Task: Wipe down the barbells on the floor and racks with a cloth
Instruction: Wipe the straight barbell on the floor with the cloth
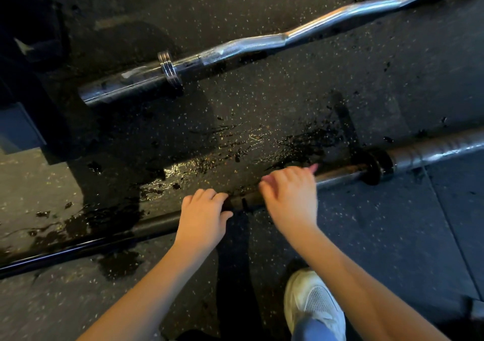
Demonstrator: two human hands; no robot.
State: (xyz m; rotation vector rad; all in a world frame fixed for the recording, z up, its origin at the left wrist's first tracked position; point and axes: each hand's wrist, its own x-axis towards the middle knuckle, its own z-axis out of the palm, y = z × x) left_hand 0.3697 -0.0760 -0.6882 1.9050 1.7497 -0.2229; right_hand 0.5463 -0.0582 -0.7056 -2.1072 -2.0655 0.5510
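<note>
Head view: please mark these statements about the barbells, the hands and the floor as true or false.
1. The curl bar and the straight barbell lie on the floor. True.
2. Both hands are at the curl bar. False: the left hand and the right hand are at the straight barbell.
3. Wet patches show on the floor. True.
4. The shoe is black. False: the shoe is white.

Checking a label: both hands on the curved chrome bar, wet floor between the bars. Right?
No. Head view: left hand and right hand are on the dark straight bar, not the curved chrome bar. Wet floor stands.
</note>
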